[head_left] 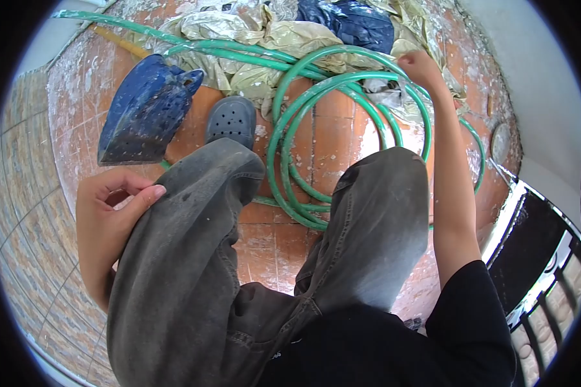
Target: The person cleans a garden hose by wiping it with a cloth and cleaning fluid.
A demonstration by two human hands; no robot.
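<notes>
A green hose lies in several loose loops on the tiled floor in front of my knees. My right hand reaches forward with its fingers curled round the hose at the upper right of the coil. On the other side, my left hand is beside my knee, thumb and forefinger pinched on the cloth of my grey trousers. A grey clog with holes shows on my left foot. The other foot is hidden.
Paint-spattered cloth sheets and dark blue fabric lie beyond the hose. A blue dustpan-like scoop stands at the left, near a yellow stick. A white wall and a black panel border the right.
</notes>
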